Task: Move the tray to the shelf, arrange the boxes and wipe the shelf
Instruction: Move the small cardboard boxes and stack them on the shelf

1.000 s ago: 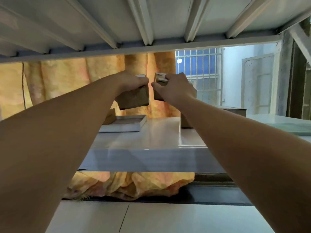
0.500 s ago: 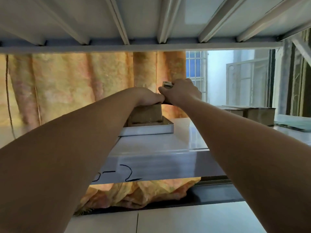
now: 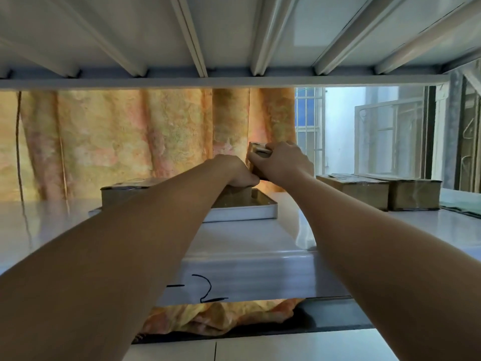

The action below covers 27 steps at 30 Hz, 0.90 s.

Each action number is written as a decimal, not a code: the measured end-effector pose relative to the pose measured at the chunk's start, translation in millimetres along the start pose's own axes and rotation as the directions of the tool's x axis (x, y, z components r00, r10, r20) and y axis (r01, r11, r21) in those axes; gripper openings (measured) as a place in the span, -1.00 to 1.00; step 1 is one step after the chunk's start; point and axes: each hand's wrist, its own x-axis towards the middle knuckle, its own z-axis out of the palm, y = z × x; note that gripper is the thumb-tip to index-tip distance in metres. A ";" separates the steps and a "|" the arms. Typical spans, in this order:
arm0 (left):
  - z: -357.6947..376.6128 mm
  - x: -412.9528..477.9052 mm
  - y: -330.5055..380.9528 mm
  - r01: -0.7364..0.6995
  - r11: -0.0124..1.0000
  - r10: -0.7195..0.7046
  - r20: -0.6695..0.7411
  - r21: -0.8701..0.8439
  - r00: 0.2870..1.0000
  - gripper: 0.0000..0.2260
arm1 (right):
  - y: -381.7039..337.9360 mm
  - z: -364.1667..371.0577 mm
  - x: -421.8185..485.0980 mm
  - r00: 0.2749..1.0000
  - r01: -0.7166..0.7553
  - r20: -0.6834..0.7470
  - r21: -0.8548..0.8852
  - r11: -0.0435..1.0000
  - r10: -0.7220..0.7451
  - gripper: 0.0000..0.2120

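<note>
Both arms reach deep onto the shelf (image 3: 260,246), under the ribbed deck above. The tray (image 3: 244,213) already sits on it, long side across the view. Left grip (image 3: 240,175): fingers curled down over the top of the low box (image 3: 235,195), which stands in the tray, pinning it. Right grip (image 3: 282,162): closed round the raised box (image 3: 256,152), held clear of the tray, only its near end showing, so its long axis cannot be told. Key relation: the raised box hangs just above and to the right of the low box, nearly touching the left knuckles, over the bare strip at the tray's right end. The right grip is likely nearer that slot, so the drop looks straight down and short. Another box (image 3: 117,196) sits at the tray's left end, partly behind the left forearm. Two spare boxes (image 3: 351,190) (image 3: 413,194) lie side by side on the shelf, well right. A greenish cloth (image 3: 466,208) lies past them. Wiping is probably not yet begun.
</note>
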 end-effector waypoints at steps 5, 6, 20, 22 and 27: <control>-3.0 3.4 4.0 -0.030 0.999 0.029 0.024 0.044 0.999 -0.52 | 8.7 -5.6 1.6 0.995 -0.075 0.075 0.128 0.989 0.066 -0.55; -4.6 1.9 3.6 -0.034 0.999 0.034 0.095 0.003 0.995 -0.44 | 9.5 -6.4 1.3 0.994 -0.085 0.087 0.150 0.985 0.072 -0.57; -12.0 -12.9 -11.3 -0.214 0.972 0.175 0.311 0.097 0.934 -0.39 | 10.0 -3.7 -5.6 0.987 -0.127 0.123 0.171 0.977 0.107 -0.56; -9.1 -13.1 -10.7 -0.212 0.969 0.167 0.300 0.125 0.939 -0.37 | 9.6 -3.0 -6.1 0.986 -0.128 0.124 0.166 0.978 0.108 -0.55; -4.0 -14.2 -9.9 -0.215 0.966 0.168 0.282 0.145 0.944 -0.35 | 10.0 -1.8 -6.3 0.987 -0.129 0.118 0.171 0.977 0.110 -0.54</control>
